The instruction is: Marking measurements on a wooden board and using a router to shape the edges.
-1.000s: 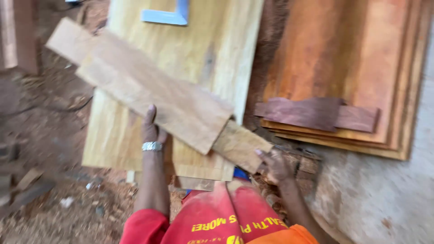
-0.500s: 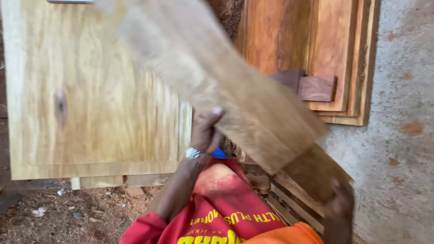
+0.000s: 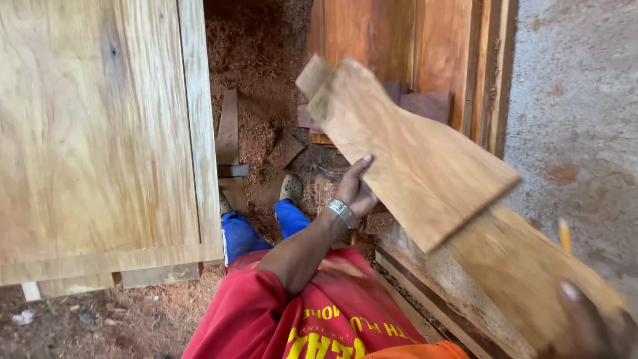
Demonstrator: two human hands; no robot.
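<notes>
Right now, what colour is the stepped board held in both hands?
Light tan-brown wood, seen in the head view: board, left hand, right hand.

Reddish sawdust (image 3: 266, 60) covers the floor, scraps (image 3: 229, 143) lying in it. A pale panel (image 3: 93, 133) fills the left; reddish boards (image 3: 399, 40) and a concrete surface (image 3: 578, 100) lie right.

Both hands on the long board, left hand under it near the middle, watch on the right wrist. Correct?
Not quite. In the head view the watch is on the left wrist. The left hand is under the long board near its middle; the right hand grips the near end.
</notes>
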